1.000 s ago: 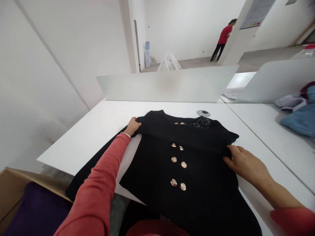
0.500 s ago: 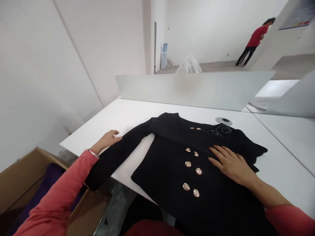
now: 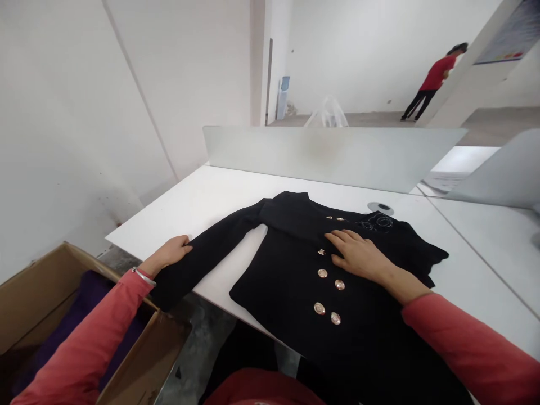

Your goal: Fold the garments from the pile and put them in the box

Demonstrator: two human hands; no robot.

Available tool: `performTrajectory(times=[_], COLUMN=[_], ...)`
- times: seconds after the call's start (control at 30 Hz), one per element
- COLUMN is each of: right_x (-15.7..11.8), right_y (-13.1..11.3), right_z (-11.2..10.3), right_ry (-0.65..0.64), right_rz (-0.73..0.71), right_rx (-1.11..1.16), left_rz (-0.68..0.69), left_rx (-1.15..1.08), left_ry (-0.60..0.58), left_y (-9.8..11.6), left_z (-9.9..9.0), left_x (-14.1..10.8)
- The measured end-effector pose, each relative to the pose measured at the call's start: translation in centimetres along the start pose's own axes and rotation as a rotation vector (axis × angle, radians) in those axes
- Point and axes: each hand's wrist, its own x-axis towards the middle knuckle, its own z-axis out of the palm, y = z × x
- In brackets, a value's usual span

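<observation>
A black jacket (image 3: 291,270) with several gold-coloured buttons lies spread on the white table (image 3: 185,202), its lower part reaching over the front edge. Its sleeve (image 3: 211,250) stretches to the left, and the cuff end hangs past the table edge. My left hand (image 3: 171,253) is at the sleeve's outer edge, fingers curled and closed on the cloth. Flat on the jacket's chest, beside the upper buttons, rests my right hand (image 3: 358,254) with its fingers apart. Dark trim with shiny rings (image 3: 382,222) shows near the collar.
On the lower left stands an open cardboard box (image 3: 139,360) with purple cloth (image 3: 90,304) inside. A frosted partition (image 3: 337,157) borders the table's back, with a plastic bag (image 3: 329,112) behind it. Farther off, a person in red (image 3: 436,76) stands by a pillar.
My right hand has slid leftward and slightly up across the jacket's chest. My left hand has moved down and left along the sleeve, and its fingers have curled in.
</observation>
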Motion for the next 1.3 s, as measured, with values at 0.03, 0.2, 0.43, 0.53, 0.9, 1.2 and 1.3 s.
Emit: performTrajectory(times=[0.03,0.2,0.43,0.53,0.9,1.2,1.3], right_x=[0.1,-2.2,-6.4,-6.8,-7.0,-4.4,-2.3], right_y=[0.0,2.6,4.9,4.8,5.9,3.7,-0.1], right_z=[0.0,2.1,3.9,4.1,5.9,1.6,-2.0], right_ry=[-0.012,-0.049,0.105,0.157,0.076,0.101,0.145], right_rz=[-0.015,0.023,0.152,0.130,0.367,0.101,-0.099], right_rx=[-0.006,-0.028,-0.035,-0.047,0.071,0.272,0.366], left_rz=[-0.006,-0.017,-0.018,-0.005,0.073,-0.031,-0.007], left_rx=[0.007,0.087,0.110,0.081,-0.171,-0.967,-1.177], left_ry=[0.019,0.048,0.036,0.042,0.068,-0.035,-0.073], left_y=[-0.1,-0.4,-1.1,-1.2,-2.5,-0.2,1.8], left_z=[0.0,0.8,1.1,0.9,-0.2,-3.5,-6.0], left_x=[0.0,-0.2,0.7,0.7,0.4,-0.7,-0.9])
